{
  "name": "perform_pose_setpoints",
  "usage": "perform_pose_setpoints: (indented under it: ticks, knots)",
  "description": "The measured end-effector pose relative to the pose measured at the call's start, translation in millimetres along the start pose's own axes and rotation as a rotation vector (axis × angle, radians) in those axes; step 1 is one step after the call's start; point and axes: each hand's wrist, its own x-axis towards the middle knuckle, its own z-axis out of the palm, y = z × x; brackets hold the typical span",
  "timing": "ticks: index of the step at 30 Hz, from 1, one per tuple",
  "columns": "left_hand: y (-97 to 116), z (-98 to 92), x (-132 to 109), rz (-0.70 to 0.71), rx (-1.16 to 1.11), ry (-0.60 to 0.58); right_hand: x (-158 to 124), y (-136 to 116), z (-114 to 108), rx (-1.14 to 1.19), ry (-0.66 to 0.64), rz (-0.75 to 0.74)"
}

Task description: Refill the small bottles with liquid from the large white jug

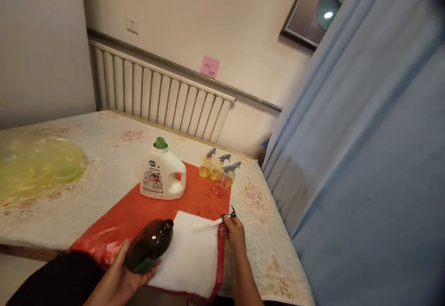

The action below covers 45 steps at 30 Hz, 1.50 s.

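Plainly, the brown bottle [148,245] is the thing to handle with care: its round, shiny body would probably feel smooth and turn slippery if wet, and whether it is glass or plastic, full or nearly so, I cannot tell. It lies tilted above the near edge of the red sheet [128,211] and beside the white cloth [191,259], its uncapped neck pointing up and to the right. The left hand [122,276] is curved around its lower body, thumb on one side and fingers beneath, which looks the surest place to hold it; the narrow neck would give less grip. The right hand [234,234] is nearly closed, pinching the black pump top [227,217] by its collar, with the pale tube reaching left over the cloth. That piece should be light, the tube thin and perhaps bendy, so the collar seems the sensible hold. The cloth looks soft and limp; the white jug [170,164] looks stiff, perhaps heavy, and best lifted by its moulded handle. Counting up: one brown bottle, one pump top, one jug, one cloth, one red sheet, and a cluster of small spray bottles [219,186], apparently four, though they overlap.
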Motion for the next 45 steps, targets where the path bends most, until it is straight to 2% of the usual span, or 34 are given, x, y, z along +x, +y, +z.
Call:
perform_pose_setpoints:
  ticks: [11, 17, 22, 31, 45]
  knots:
    - [-21, 19.9, 22, -0.014, 0.011, 0.078, 16, 11, -10, -0.109, -0.122, -0.007]
    - [-29, 38.3, 43, -0.123, -0.021, -0.002, 28, 19, -12, -0.163, -0.193, 0.027]
    - [-35, 51.6, 64, -0.146, -0.068, -0.037, 40, 20, -10, -0.223, -0.245, 0.06]
    - [-44, 40.6, 73, -0.141, -0.09, -0.048, 61, 26, 0, -0.384, -0.311, 0.118]
    - [-46, 44.3, 71, -0.13, -0.069, -0.061, 85, 46, 23, -0.73, -0.294, 0.166]
